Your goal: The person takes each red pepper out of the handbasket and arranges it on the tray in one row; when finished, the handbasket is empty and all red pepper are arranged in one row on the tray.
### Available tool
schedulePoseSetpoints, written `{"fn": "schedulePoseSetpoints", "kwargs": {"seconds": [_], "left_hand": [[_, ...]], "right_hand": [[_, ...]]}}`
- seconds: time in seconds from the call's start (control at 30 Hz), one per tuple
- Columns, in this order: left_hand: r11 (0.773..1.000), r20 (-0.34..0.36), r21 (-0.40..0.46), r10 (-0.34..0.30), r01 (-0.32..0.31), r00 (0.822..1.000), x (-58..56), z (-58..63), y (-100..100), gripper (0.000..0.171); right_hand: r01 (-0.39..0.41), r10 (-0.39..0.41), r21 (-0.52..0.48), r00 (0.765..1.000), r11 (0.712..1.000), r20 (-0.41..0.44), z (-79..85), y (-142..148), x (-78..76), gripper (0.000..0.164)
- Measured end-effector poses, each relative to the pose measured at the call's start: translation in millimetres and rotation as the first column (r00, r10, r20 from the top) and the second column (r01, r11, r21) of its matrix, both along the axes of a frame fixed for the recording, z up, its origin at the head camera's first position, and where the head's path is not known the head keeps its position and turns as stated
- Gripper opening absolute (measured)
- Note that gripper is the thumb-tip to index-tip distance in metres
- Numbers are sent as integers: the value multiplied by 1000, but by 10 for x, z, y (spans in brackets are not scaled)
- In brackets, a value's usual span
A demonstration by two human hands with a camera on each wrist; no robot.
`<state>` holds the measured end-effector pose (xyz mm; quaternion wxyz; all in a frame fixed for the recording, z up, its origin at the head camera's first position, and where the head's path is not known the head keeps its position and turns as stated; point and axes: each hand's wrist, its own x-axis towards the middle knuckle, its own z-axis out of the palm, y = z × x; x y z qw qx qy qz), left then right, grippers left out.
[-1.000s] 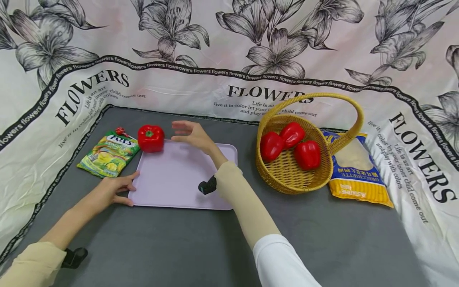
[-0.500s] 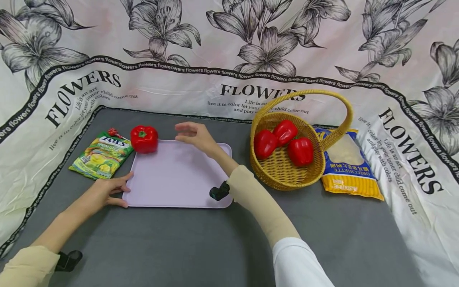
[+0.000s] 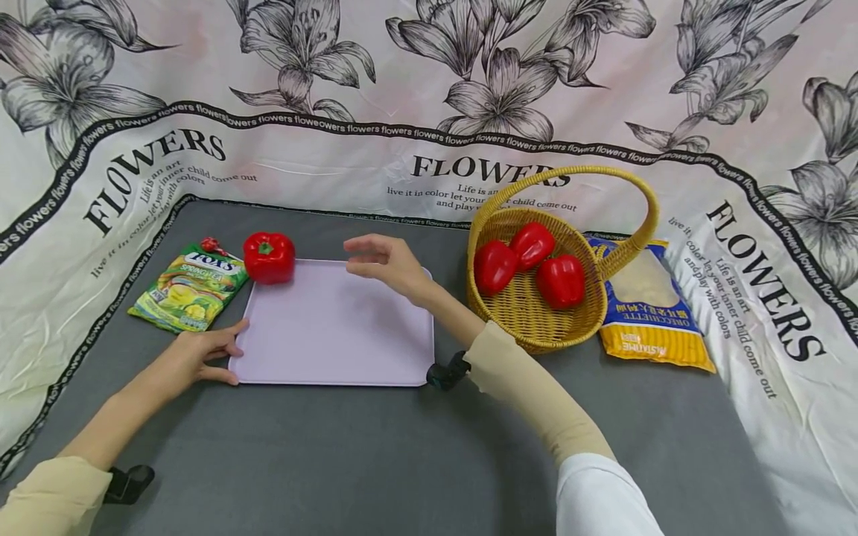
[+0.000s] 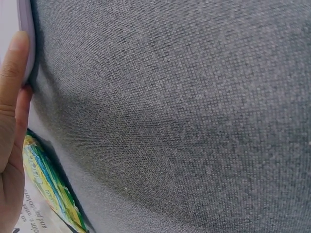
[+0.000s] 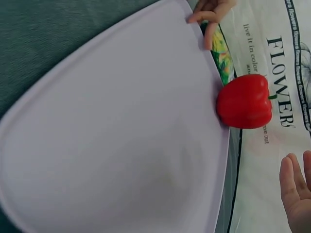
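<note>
A pale lilac tray [image 3: 335,327] lies flat on the grey cloth. At its far left corner stands a red bell pepper [image 3: 269,257], also seen at the rim in the right wrist view. My left hand [image 3: 194,361] touches the tray's left edge close to the near corner; in the left wrist view the thumb [image 4: 13,68] lies along the rim. Over the tray's far right part my right hand [image 3: 392,266] hovers with fingers apart, holding nothing. A yellow wicker basket [image 3: 546,339] on the right contains several red peppers, three visible [image 3: 560,281].
Left of the tray lies a green and yellow candy bag [image 3: 194,286]. A blue and yellow pasta bag [image 3: 657,313] lies just right of the basket, partly behind its handle. White flower-printed cloth [image 3: 322,171] rises at the back and sides.
My right hand has moved right, away from the bell pepper, across the far side of the tray. My left hand stays at the tray's edge. The head view has shifted slightly.
</note>
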<state>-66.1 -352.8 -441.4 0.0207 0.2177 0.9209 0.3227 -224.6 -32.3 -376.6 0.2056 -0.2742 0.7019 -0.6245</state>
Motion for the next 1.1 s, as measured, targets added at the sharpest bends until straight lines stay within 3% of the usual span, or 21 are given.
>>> {"fn": "schedulePoseSetpoints", "kwargs": {"seconds": [0.17,0.3,0.5,0.7,1.0,1.1], "left_hand": [[1000,60,19,11,-12,998,3,19,-5,84],[1000,61,29,10,-12,998,3,22,1,84],[1000,40,29,2,-3,999,-1,16,14,84],[997,73,81,-1,-5,997,15,11,9,85],[998,-46,49,-24,26,999,13,-27,21,85],[998,-48,63,-27,30,998,12,-37,14,84]], "right_hand": [[34,-34,2,999,999,-33,3,187,40,35],[63,-62,11,997,998,-54,-13,340,57,34],[119,-120,-28,993,992,-19,9,620,74,35],[170,-169,-32,985,985,15,69,913,71,36],[201,-200,-21,978,979,64,128,1309,76,36],[234,-232,-13,968,972,93,126,1433,79,36]]}}
